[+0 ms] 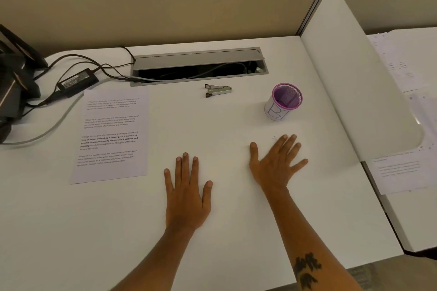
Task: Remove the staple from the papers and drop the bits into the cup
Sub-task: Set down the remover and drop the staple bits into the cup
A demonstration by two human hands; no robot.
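Printed papers (111, 134) lie flat on the white desk at the left. A metal staple remover (218, 90) rests at the back centre, in front of the cable tray. A purple mesh cup (283, 101) with a white paper label stands at the back right. My left hand (186, 194) lies palm down on the desk in the middle, fingers spread, holding nothing. My right hand (277, 164) also lies flat with fingers apart, just in front of the cup. A few tiny specks (273, 138) sit by its fingertips; I cannot tell what they are.
An open cable tray (199, 67) is set into the desk at the back. A power adapter (76, 81) with cables and black devices (14, 82) fill the left edge. A white divider (354, 82) rises on the right, with more papers (402, 168) beyond it.
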